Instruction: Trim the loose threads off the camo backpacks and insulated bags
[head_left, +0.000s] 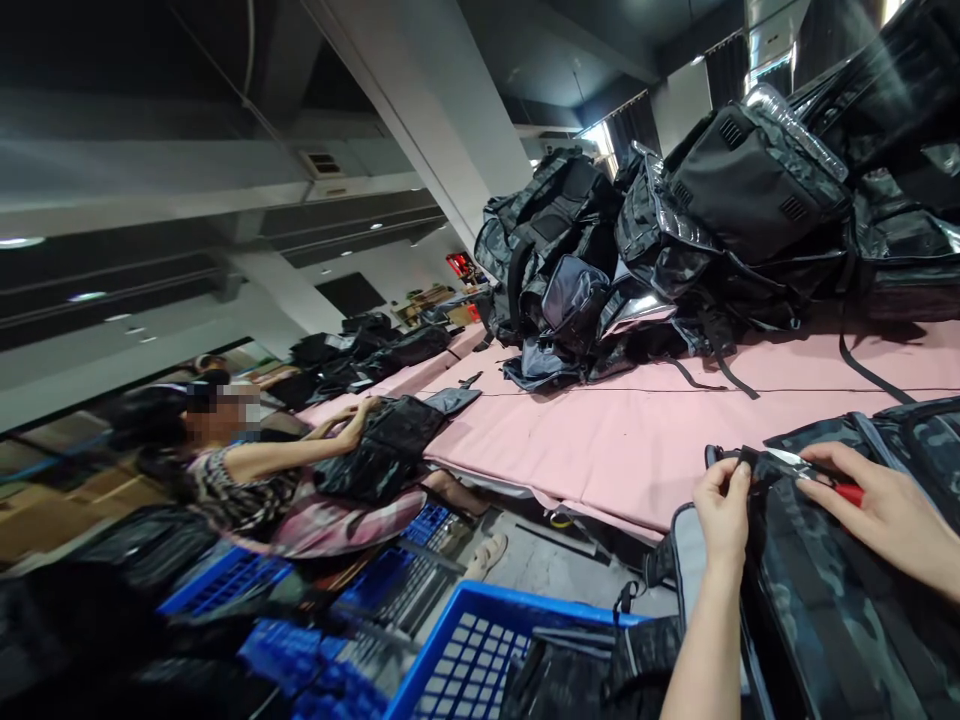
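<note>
A dark camouflage backpack (825, 590) lies in front of me at the lower right, against the table edge. My left hand (724, 505) pinches a black strap (750, 462) at the top of the bag. Just to its right, my right hand (862, 490) is closed round small scissors (787, 459) with a red handle. The silver blades point left, towards the strap and my left fingertips. Whether the blades touch the strap is too small to tell.
Backpacks (570, 250) are heaped on the pink table (570, 440). A blue crate (465, 610) holding black bags stands below, left of my left arm. At the left, a seated person (247, 480) handles a black bag (390, 440).
</note>
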